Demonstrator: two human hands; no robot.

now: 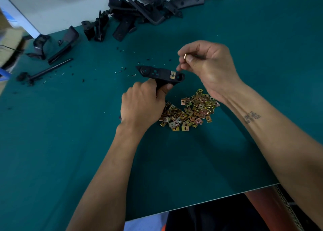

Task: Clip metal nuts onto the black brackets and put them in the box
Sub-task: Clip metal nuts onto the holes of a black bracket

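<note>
My left hand (143, 101) grips a black bracket (155, 73) by its lower stem, holding it flat above the green table. One brass-coloured metal nut (172, 75) sits clipped on the bracket near its right end. My right hand (206, 64) is just above and right of that end, pinching another small metal nut (185, 55) between thumb and fingertips. A heap of loose metal nuts (189, 111) lies on the table below both hands. No box can be made out.
A pile of black brackets (139, 10) lies along the table's far edge, with more loose ones (52, 45) and a black rod (50, 69) at the far left. Small black and white scraps are scattered near the middle. The table's near edge (218, 198) runs below my arms.
</note>
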